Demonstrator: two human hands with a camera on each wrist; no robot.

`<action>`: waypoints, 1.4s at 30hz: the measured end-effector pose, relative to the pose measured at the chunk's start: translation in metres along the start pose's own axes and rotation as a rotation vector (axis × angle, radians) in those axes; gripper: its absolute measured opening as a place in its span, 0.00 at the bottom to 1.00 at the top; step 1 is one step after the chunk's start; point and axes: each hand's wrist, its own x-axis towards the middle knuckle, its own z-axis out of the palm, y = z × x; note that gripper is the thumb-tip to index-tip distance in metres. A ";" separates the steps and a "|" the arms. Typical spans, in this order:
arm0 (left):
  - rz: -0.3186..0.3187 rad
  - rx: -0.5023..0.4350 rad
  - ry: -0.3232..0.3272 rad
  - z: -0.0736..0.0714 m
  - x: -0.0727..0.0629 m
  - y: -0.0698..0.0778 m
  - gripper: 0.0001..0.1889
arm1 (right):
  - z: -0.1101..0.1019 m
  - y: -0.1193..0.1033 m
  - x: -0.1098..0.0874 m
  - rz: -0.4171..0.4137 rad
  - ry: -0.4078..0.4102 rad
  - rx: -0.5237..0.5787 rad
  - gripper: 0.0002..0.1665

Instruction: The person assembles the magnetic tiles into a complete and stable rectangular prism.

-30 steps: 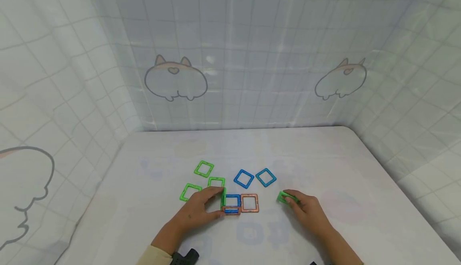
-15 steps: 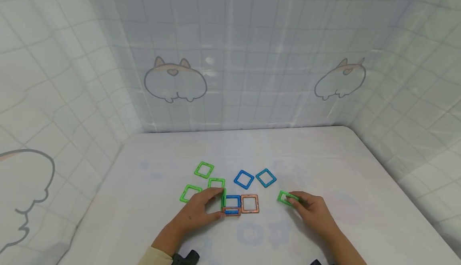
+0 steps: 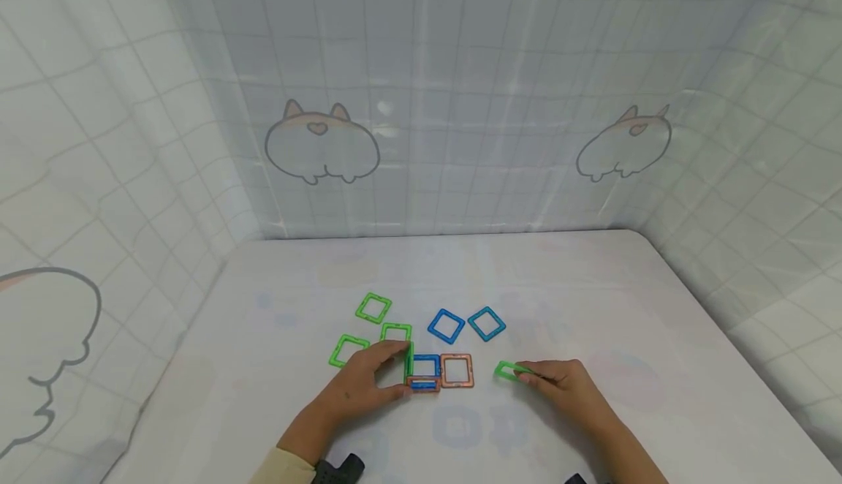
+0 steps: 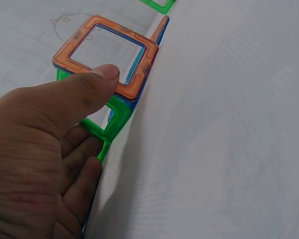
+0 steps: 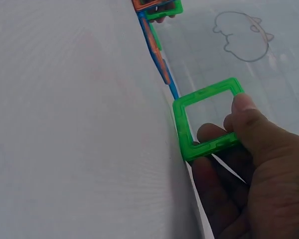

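Note:
My left hand [image 3: 355,385] holds a small assembly of square magnetic tiles, open frames in shape. Its thumb presses an upright orange tile [image 4: 144,67], and its fingers lie behind an upright green tile [image 4: 120,119]. These two stand at the near and left edges of a flat blue tile [image 3: 427,357]. A flat orange tile [image 3: 457,384] lies against the blue one's right side. To the right, my right hand [image 3: 566,392] pinches a green square tile [image 5: 179,127] between thumb and fingers, tilted close over the table.
Three loose green tiles lie behind and left of the assembly, among them the farthest green tile [image 3: 373,321]; the left hand partly covers one. Two blue tiles, a left one [image 3: 434,333] and a right one [image 3: 493,335], lie behind it on the white table [image 3: 559,272].
My right hand has shifted slightly toward the left and nearer, and the green tile in it has turned to a flatter angle. The left hand and the assembly have stayed in place.

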 end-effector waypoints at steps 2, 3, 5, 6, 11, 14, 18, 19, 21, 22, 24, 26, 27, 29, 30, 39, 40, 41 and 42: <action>-0.002 0.002 -0.004 0.000 0.000 0.000 0.40 | 0.000 0.000 0.000 -0.011 -0.004 0.009 0.11; -0.002 0.003 -0.005 0.000 0.000 0.000 0.40 | 0.000 0.000 0.000 -0.009 0.000 0.011 0.10; -0.006 0.002 -0.008 -0.001 0.000 0.001 0.40 | 0.000 0.001 0.000 0.001 0.011 0.005 0.09; -0.007 0.003 -0.009 -0.001 0.000 0.001 0.40 | 0.000 0.001 0.001 0.007 0.015 0.000 0.09; -0.005 -0.001 -0.014 -0.001 0.000 0.001 0.40 | 0.000 0.001 0.000 -0.014 0.027 -0.095 0.09; 0.004 -0.003 -0.014 -0.002 0.000 0.001 0.39 | 0.000 0.000 0.000 -0.050 0.024 -0.132 0.10; 0.003 0.004 -0.013 -0.002 0.000 0.001 0.39 | 0.001 -0.002 0.001 -0.091 -0.013 -0.113 0.09; 0.002 0.007 -0.013 -0.001 0.000 0.001 0.39 | 0.001 -0.003 0.001 -0.096 -0.026 -0.103 0.09; -0.003 0.009 -0.014 -0.001 0.000 0.001 0.39 | 0.001 -0.004 0.001 -0.108 -0.047 -0.092 0.09; -0.006 0.008 -0.014 -0.001 0.000 0.001 0.39 | 0.001 -0.005 0.001 -0.114 -0.054 -0.090 0.09; -0.011 0.009 -0.015 -0.001 0.000 0.001 0.39 | 0.002 -0.006 0.001 -0.125 -0.071 -0.083 0.09; -0.013 0.010 -0.016 -0.001 -0.001 0.002 0.39 | 0.003 -0.007 0.002 -0.151 -0.083 -0.077 0.09; -0.015 0.011 -0.017 -0.001 -0.001 0.002 0.39 | 0.004 -0.008 0.002 -0.166 -0.088 -0.067 0.10; -0.016 0.015 -0.019 -0.001 -0.001 0.002 0.39 | 0.006 -0.008 0.002 -0.198 -0.090 -0.058 0.10; -0.016 0.014 -0.020 -0.001 0.000 0.002 0.39 | 0.007 -0.009 0.002 -0.208 -0.089 -0.054 0.10; -0.017 0.015 -0.014 -0.001 0.000 0.003 0.39 | 0.012 -0.011 0.002 -0.231 -0.086 -0.047 0.10; -0.017 0.013 -0.014 -0.001 0.000 0.002 0.39 | 0.013 -0.011 0.002 -0.234 -0.083 -0.053 0.10; -0.019 0.012 -0.014 -0.001 0.000 0.003 0.39 | 0.014 -0.011 0.003 -0.235 -0.082 -0.053 0.09; -0.019 0.011 -0.014 -0.002 0.000 0.003 0.39 | 0.015 -0.012 0.003 -0.237 -0.080 -0.056 0.09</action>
